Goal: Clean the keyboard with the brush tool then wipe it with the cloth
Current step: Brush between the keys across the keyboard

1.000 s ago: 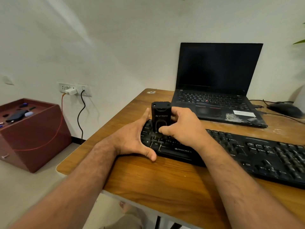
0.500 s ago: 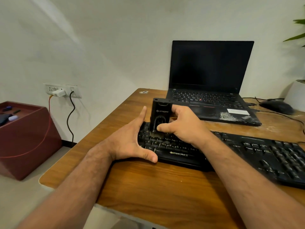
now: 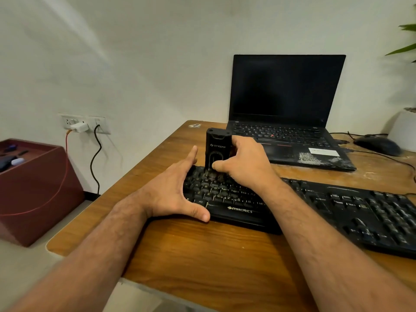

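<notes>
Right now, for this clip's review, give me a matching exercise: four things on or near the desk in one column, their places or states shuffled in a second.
Things:
1. brush tool
2. left hand
3. laptop
4. mouse

Places or states:
A. open, screen dark, behind the keyboard
B. upright on the keys, in the right hand's grip
C. braced against the keyboard's left end
D. right of the laptop, near the desk's far edge

Pairs: 1-B, 2-C, 3-A, 4-D
</notes>
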The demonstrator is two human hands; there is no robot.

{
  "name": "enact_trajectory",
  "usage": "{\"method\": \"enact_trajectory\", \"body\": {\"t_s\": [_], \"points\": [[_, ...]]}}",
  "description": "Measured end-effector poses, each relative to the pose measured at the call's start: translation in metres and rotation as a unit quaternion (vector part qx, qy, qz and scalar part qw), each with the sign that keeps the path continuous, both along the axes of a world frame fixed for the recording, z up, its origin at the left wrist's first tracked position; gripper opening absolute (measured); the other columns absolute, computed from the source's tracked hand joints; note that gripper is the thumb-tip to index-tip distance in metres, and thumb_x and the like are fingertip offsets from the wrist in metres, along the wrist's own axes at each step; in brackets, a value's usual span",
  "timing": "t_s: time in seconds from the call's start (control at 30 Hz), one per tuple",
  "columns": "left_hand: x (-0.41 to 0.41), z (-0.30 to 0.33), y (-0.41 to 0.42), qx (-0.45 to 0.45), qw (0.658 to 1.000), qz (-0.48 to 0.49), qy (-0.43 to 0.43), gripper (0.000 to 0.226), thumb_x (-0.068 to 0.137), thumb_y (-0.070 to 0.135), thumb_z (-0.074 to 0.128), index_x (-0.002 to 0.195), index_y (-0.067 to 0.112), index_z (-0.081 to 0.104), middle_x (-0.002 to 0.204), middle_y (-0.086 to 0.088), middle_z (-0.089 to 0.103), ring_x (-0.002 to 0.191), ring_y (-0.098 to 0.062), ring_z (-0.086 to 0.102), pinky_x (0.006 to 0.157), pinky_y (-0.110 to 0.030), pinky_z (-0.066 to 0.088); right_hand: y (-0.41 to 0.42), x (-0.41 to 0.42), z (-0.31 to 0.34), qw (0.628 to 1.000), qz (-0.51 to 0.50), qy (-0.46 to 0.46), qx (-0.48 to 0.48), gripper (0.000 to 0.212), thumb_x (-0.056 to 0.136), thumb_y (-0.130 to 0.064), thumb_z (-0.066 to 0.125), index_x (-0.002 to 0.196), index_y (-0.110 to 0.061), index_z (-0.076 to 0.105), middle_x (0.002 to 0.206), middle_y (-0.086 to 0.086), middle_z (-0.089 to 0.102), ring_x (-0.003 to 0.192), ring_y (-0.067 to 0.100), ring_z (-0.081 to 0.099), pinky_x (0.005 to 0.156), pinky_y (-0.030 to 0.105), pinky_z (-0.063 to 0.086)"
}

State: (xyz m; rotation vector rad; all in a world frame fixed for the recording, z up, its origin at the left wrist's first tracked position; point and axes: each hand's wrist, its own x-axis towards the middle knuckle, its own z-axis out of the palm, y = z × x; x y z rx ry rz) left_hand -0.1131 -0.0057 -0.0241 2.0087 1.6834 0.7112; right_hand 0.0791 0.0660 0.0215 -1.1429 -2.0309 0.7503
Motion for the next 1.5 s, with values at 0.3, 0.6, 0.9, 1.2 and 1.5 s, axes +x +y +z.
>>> {"method": "enact_trajectory", "body": {"t_s": [0.3, 0.6, 0.9, 1.2, 1.5], "points": [[0.006, 0.004, 0.003, 0.020, 0.997, -0.046, -0.055, 0.142, 0.050, 0.061, 0.096, 0.160, 0.032, 0.012, 0.148, 0.009, 0.050, 0.135, -0.019, 0.050, 0.112, -0.048, 0.041, -0.006, -0.003, -0.002, 1.000, 0.026, -0.008, -0.003, 0.034, 0.076, -0.022, 0.080, 0.106, -0.031, 0.067, 0.093, -0.010, 0.071, 0.083, 0.005, 0.065, 0.064, 0.020, 0.050], [0.001, 0.000, 0.002, -0.001, 1.000, -0.003, 0.009, 0.159, 0.036, 0.088, 0.079, 0.159, 0.040, -0.009, 0.150, 0.015, 0.037, 0.137, -0.008, 0.039, 0.120, -0.042, 0.031, 0.002, 0.004, -0.006, 1.000, -0.012, 0.008, -0.001, 0.040, 0.075, -0.020, 0.081, 0.113, -0.026, 0.067, 0.100, -0.005, 0.072, 0.088, 0.010, 0.067, 0.069, 0.024, 0.054], [0.002, 0.003, -0.001, -0.006, 1.000, 0.009, 0.023, 0.163, 0.031, 0.093, 0.073, 0.160, 0.038, -0.011, 0.152, 0.016, 0.033, 0.138, -0.005, 0.035, 0.122, -0.037, 0.027, 0.006, 0.004, -0.009, 1.000, -0.012, 0.020, -0.002, 0.036, 0.079, -0.020, 0.080, 0.111, -0.027, 0.065, 0.098, -0.009, 0.069, 0.085, 0.005, 0.063, 0.062, 0.015, 0.046], [0.002, 0.002, -0.001, -0.008, 1.000, 0.011, 0.019, 0.162, 0.032, 0.090, 0.077, 0.160, 0.039, -0.009, 0.150, 0.017, 0.033, 0.138, -0.003, 0.035, 0.123, -0.039, 0.027, 0.014, 0.003, -0.009, 0.999, -0.013, -0.023, 0.040, 0.038, 0.082, -0.023, 0.076, 0.117, -0.024, 0.060, 0.103, -0.006, 0.066, 0.088, 0.012, 0.061, 0.062, 0.018, 0.046], [0.003, 0.004, -0.003, -0.013, 0.999, 0.014, 0.035, 0.164, 0.030, 0.092, 0.074, 0.159, 0.038, -0.012, 0.153, 0.016, 0.031, 0.138, -0.003, 0.034, 0.123, -0.036, 0.025, 0.021, 0.008, -0.011, 0.999, -0.021, 0.024, 0.015, 0.053, 0.082, -0.015, 0.074, 0.127, -0.027, 0.049, 0.107, -0.007, 0.063, 0.096, 0.012, 0.061, 0.074, 0.025, 0.053]]}}
